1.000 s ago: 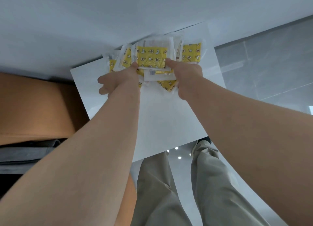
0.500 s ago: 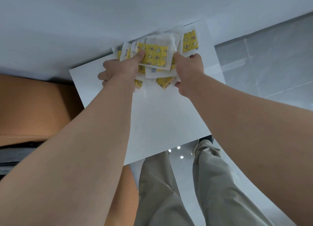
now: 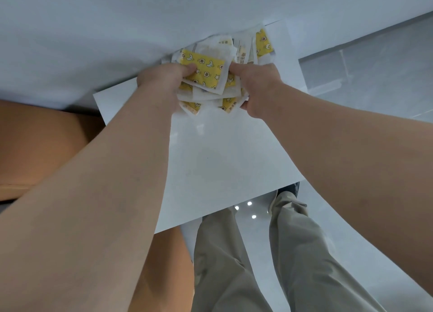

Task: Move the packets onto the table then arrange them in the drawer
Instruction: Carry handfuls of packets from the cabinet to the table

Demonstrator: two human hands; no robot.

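Packets [image 3: 206,73], a loose bunch of yellow-patterned sachets with white edges, are held between both hands over the far part of the white table [image 3: 222,159]. Cannot tell if the bunch touches the tabletop or is lifted just off it.

Left hand [image 3: 161,82] grips the left side of the bunch, thumb pressed on the top yellow packet, fingers curled underneath. Right hand [image 3: 257,87] grips the right side, thumb on the top packet's right edge, fingers wrapped under the lower packets. Both grips are tight on the stack.

Packets are fanned and skewed. One sticks up at the far right, and a few corners poke out below the hands. Print on the white ones is too small to read.

Orange surface [image 3: 35,143] sits left of the table. Beige trousers [image 3: 234,265] and a dark shoe [image 3: 290,190] show below the near table edge, on a glossy grey floor [image 3: 375,66].
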